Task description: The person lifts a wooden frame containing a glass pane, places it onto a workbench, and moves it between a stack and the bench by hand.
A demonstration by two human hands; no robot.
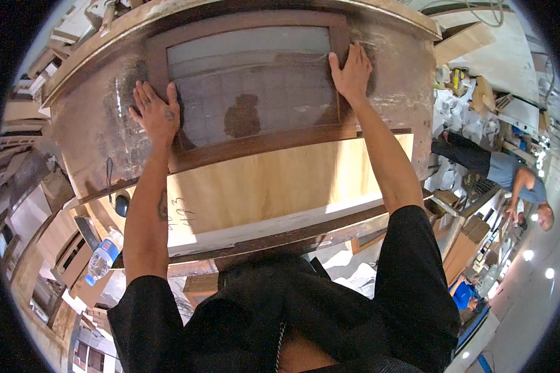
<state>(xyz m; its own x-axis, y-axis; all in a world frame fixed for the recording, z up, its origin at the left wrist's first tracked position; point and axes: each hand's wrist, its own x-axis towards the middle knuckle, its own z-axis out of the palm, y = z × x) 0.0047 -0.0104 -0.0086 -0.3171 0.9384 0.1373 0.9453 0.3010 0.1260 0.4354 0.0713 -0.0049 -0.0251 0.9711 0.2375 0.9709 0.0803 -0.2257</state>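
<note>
A brown wooden frame (255, 20) with a glass pane (249, 87) set in it, like a cabinet door, lies flat on the worn brown workbench (87, 118). My left hand (157, 115) rests at its left side, fingers spread and the thumb on the frame's edge. On the opposite side, my right hand (353, 73) lies with its fingers stretched out along the frame and its thumb toward the glass. Neither hand grips anything. A dark shadow or reflection shows in the pane.
A pale wooden board (274, 180) with handwriting lies along the bench's near side. Left of it are a small dark rounded object (122, 205) and a plastic water bottle (104, 255). A person in a grey shirt (510, 171) and another in blue (463, 292) are off right.
</note>
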